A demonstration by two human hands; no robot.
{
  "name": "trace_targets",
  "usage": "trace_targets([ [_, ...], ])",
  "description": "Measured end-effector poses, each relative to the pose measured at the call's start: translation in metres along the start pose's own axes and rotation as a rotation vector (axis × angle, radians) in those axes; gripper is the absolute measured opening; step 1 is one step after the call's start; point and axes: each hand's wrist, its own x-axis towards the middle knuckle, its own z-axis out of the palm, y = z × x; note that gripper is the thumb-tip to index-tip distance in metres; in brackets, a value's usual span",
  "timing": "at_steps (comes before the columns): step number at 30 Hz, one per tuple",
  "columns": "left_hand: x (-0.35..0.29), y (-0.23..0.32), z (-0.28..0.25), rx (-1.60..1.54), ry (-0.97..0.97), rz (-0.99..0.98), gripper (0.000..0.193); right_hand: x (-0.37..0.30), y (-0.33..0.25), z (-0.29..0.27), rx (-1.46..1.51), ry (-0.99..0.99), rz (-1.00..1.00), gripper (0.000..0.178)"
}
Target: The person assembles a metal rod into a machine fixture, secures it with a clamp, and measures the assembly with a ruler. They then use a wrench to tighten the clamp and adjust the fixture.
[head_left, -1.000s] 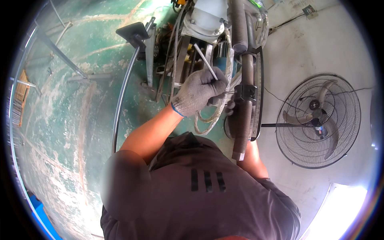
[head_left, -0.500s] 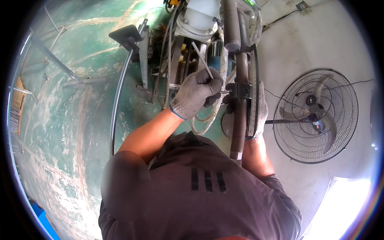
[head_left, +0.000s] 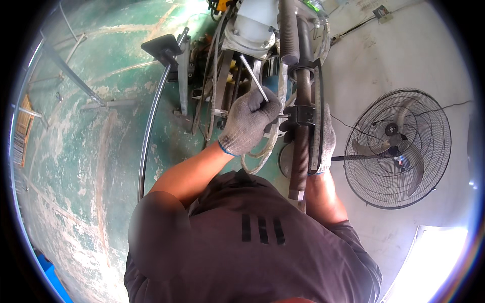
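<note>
The left hand, in a grey knit glove, is curled tight around the low end of a thin metal rod. The rod looks like a long key or small wrench, but its tip is too small to tell. It sticks out of the top of the fist and runs up and a little to the person's left, toward the white tank of the machine. So its long line goes from the fist at the bottom to the tank at the top, leaning left. Its bottom end is hidden inside the glove, just beside the black clamp on the ribbed tube. That tube stands almost straight up and down, right next to the fist. The right hand, gloved too, is mostly hidden behind the tube and seems to press or wrap on its far side; I cannot tell how tightly it is closed. The left hand is the one on the rod. A round wire fan sits well apart on the pale floor to the right.
</note>
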Motion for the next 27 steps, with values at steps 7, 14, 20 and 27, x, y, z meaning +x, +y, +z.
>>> trace_targets([
  [7,0.006,0.008,-0.005,0.089,-0.017,0.046,0.007,0.004,-0.005,-0.005,-0.506,-0.004,-0.086,0.02],
  [14,0.01,0.059,-0.004,-0.118,0.223,-0.121,0.019,0.018,-0.013,-0.005,0.083,0.006,0.268,0.063],
  [20,0.027,0.06,-0.017,-0.298,0.223,0.029,0.028,0.027,-0.011,-0.012,0.31,-0.083,0.334,0.087],
  [27,0.035,0.075,-0.012,-0.637,0.152,-0.034,0.027,0.042,-0.033,-0.004,0.153,-0.124,0.295,0.065],
])
